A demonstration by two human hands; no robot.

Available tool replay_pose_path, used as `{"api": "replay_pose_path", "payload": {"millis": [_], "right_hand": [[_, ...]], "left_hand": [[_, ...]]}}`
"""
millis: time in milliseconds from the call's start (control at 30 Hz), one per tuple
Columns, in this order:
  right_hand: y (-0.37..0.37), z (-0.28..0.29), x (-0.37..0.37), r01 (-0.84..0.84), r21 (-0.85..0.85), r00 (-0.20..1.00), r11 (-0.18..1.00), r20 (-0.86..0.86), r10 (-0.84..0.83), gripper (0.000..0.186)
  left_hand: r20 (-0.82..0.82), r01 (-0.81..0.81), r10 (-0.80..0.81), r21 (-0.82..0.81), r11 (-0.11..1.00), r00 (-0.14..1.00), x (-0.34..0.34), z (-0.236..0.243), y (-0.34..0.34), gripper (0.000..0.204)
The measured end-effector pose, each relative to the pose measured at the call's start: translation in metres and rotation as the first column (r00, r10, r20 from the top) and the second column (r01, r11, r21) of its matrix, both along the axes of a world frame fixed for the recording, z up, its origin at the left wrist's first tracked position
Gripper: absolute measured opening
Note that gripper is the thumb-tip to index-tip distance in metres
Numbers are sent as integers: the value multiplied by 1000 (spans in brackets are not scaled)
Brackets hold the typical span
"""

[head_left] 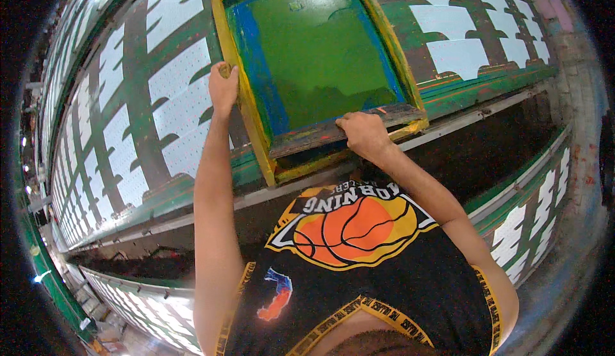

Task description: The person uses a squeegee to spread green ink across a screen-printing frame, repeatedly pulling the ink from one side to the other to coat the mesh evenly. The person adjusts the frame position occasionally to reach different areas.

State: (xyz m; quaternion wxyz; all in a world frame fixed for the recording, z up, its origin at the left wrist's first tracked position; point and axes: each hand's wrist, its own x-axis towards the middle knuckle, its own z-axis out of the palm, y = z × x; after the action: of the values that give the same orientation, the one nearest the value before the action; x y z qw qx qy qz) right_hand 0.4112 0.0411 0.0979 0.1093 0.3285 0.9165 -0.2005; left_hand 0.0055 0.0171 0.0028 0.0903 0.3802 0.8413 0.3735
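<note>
A screen-printing frame (254, 139) with yellow-stained edges lies tilted on the long table in front of me. Its mesh (320, 55) is green, with blue tape or paint along the inner sides. My left hand (223, 92) is closed around the frame's left side, about halfway along. Across the near end of the frame lies a long, dark, worn squeegee (304, 139). My right hand (368, 135) grips its top edge near the middle, fingers curled over it. The squeegee's lower edge, where it meets the mesh, cannot be made out.
White cut fabric pieces (186, 87) lie in rows on the green table (480, 90), left and right of the frame. A metal rail (442, 132) runs along the table's near edge. Another table with white pieces (532, 221) stands behind me, across a dark gap.
</note>
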Motion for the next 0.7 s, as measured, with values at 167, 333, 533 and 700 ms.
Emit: {"api": "replay_pose_path", "payload": {"millis": [167,333,533,700], "right_hand": [[6,2,2,-96,27,995,995,-9,96,33],[12,8,10,-35,29,987,999,-156,39,33],[50,8,64,-4,115,934,993,-355,45,32],[128,4,170,-16,260,916,965,-383,118,26]], "left_hand": [[-55,2,-5,-52,999,998,-10,-1,5,46],[-11,19,-19,0,1000,1000,-28,36,26,43],[-141,45,-38,49,998,989,24,82,78,45],[-147,40,-24,111,993,989,127,68,142,46]]}}
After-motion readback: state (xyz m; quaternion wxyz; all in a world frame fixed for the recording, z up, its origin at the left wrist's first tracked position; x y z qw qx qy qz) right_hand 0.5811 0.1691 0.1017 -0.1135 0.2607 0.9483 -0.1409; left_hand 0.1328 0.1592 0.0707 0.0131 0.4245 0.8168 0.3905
